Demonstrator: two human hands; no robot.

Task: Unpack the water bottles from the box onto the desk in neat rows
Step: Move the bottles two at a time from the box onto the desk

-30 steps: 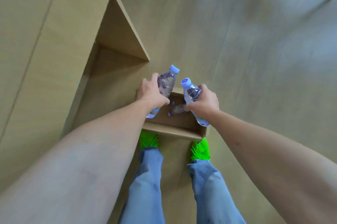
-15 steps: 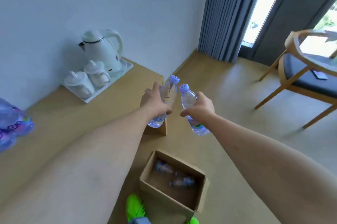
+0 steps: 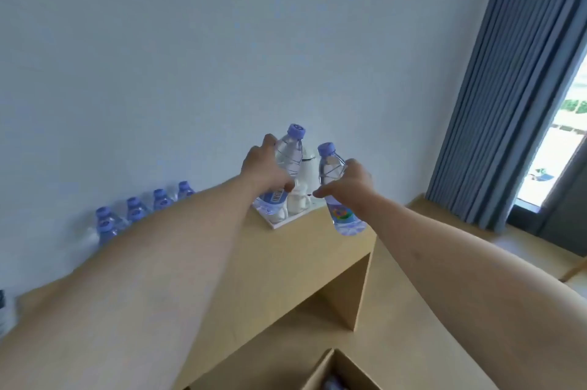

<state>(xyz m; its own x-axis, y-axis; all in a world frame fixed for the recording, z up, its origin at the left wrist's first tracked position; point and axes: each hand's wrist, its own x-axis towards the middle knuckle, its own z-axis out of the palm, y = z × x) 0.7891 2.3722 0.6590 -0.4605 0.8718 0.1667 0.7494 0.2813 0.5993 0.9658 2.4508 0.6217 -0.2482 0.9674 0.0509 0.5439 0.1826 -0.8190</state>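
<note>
left hand (image 3: 265,172): wrapped round the body of the left bottle (image 3: 282,172), held in the air above the desk (image 3: 276,250), near the white tray (image 3: 279,221)
left bottle: clear plastic, lilac cap on top, roughly upright with a slight tilt, label with a barcode low on the body
right hand (image 3: 351,184): fingers closed round the middle of the right bottle (image 3: 336,189), just beside the left one, not touching it
right bottle: same clear body and lilac cap, colourful label near the base, base hanging over the desk's right end
row of bottles (image 3: 139,210): same lilac caps, standing on the desk against the wall, partly hidden behind the left forearm; blurred, count unclear
tray contents: white kettle and cups, mostly hidden behind the held bottles
box (image 3: 336,370): open cardboard, on the floor at bottom edge, below the desk front; contents too blurred to tell
curtain (image 3: 508,88): grey-blue, right of the desk
</note>
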